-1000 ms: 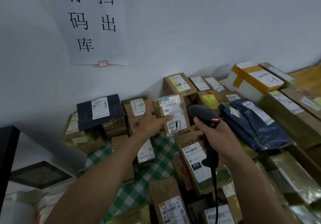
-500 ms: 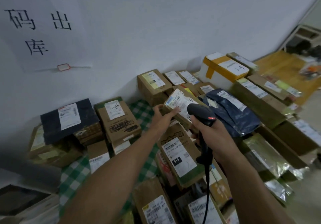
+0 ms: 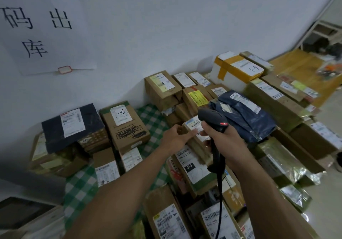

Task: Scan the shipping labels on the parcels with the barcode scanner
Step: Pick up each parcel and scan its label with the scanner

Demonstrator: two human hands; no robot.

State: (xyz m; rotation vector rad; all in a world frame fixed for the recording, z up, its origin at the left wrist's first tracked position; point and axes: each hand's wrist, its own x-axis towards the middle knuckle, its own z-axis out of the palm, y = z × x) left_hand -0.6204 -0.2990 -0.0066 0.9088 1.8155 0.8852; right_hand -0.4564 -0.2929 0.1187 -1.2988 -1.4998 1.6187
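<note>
My right hand (image 3: 224,142) grips the handle of a black barcode scanner (image 3: 212,119) whose red light is lit; its cable (image 3: 219,201) hangs down toward me. Just under the scanner's head lies a small brown parcel (image 3: 196,144) with a white label (image 3: 194,124). My left hand (image 3: 175,138) holds that parcel's left end, thumb on top beside the label. The scanner head and my right hand cover part of the label. Below it lies a box marked 010 (image 3: 190,166).
Many labelled parcels crowd a green-checked table (image 3: 81,188): a dark flat parcel (image 3: 72,125), a scribbled carton (image 3: 125,123), a blue poly bag (image 3: 244,116), a white foam box with yellow tape (image 3: 235,70). A paper sign (image 3: 37,25) hangs on the wall. Floor shows at right.
My left hand has brought the small parcel from the back of the pile down and right, laying it flatter under the scanner. The view has turned to the right.
</note>
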